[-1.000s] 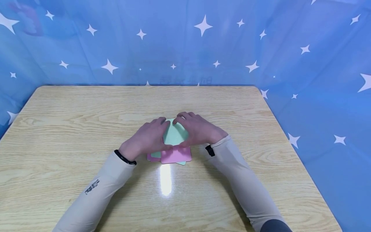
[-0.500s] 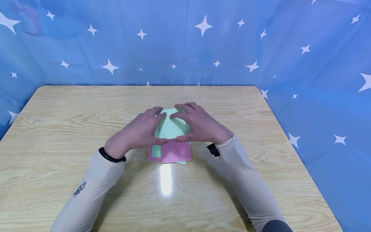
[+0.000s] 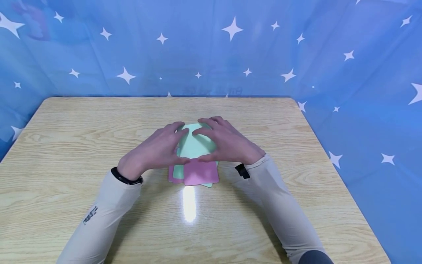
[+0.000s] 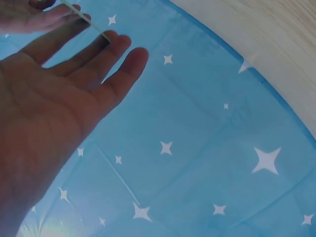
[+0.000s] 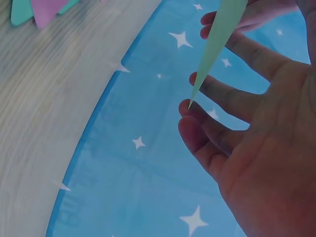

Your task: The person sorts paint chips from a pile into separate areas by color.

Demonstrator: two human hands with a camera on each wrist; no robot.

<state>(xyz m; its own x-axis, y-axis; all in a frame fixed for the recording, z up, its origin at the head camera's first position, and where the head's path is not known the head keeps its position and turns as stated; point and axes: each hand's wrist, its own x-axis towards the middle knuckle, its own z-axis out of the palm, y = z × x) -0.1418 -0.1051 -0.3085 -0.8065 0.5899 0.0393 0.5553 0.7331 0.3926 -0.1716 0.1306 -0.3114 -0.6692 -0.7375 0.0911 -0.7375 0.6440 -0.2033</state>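
Note:
Between both hands is a pale green card (image 3: 196,142), held raised over the table. My left hand (image 3: 154,147) holds its left side, with the fingertips at the card's edge in the left wrist view. The right hand (image 3: 227,142) holds the opposite side, and in the right wrist view its fingertips touch the card (image 5: 217,47), seen nearly edge-on. Both thumbs lie toward the near edge. Beneath, a pink card (image 3: 201,174) lies on top of several overlapping green and pink cards, partly hidden by the hands and the raised card.
The wood-grain table (image 3: 99,124) has rounded far corners. A blue curtain with white stars (image 3: 204,47) hangs behind it and along its sides. A bright light reflection (image 3: 189,205) shows on the tabletop nearer the body.
Both hands have moved up and away from the body with the green card, uncovering more of the pile below. Over the last half second they are nearly still.

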